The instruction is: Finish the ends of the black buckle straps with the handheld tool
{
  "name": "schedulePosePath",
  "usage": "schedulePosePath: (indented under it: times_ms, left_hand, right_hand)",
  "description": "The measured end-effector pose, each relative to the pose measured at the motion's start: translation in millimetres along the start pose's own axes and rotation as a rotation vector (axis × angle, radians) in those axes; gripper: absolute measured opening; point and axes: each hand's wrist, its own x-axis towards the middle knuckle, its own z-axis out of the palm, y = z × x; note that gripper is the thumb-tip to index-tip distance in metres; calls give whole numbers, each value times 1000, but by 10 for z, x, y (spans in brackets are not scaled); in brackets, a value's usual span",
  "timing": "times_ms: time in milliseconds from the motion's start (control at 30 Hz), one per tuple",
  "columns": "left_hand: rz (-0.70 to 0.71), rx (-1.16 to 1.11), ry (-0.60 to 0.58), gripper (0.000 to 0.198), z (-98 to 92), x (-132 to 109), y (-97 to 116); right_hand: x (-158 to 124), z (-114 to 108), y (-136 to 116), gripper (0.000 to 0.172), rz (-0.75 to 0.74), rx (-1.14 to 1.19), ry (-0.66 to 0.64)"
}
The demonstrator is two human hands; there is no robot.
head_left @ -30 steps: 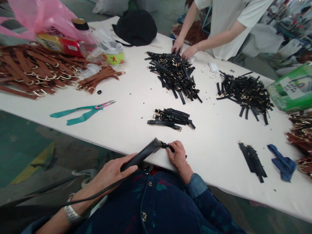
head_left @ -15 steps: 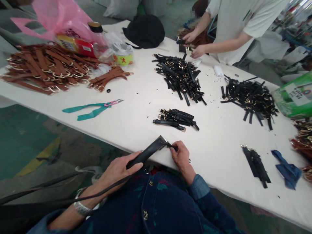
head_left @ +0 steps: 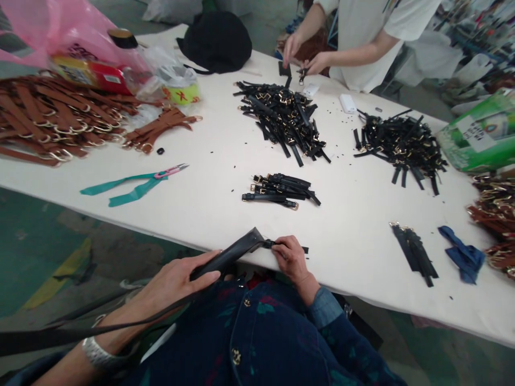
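A black strap (head_left: pixel 227 256) slants from left hand (head_left: pixel 181 277) toward right hand (head_left: pixel 292 260).

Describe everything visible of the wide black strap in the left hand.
The wide black strap looks like smooth leather or imitation leather, with a dull sheen. The left hand grips its near part, hiding some of it. It slants forward to the right, its angular far end over the front edge of the table, close to the small black piece held by the right hand. Whether the two are joined, or the strap touches the table, cannot be told.
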Motion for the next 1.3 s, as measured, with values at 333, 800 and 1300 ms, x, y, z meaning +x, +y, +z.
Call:
schedulePosePath:
  times_ms: [333, 800, 1300]
  left_hand:
    - [39, 21, -15, 51, 26, 226, 277]
    - [25, -12, -9, 53, 68, 90, 98]
    - [78, -85, 41, 54, 38, 42, 46]
  right_hand:
    - [13, 30, 31, 14, 87, 112, 4]
    - [56, 39, -63, 16, 237, 89, 48]
    - [155, -27, -95, 11, 287, -123, -35]
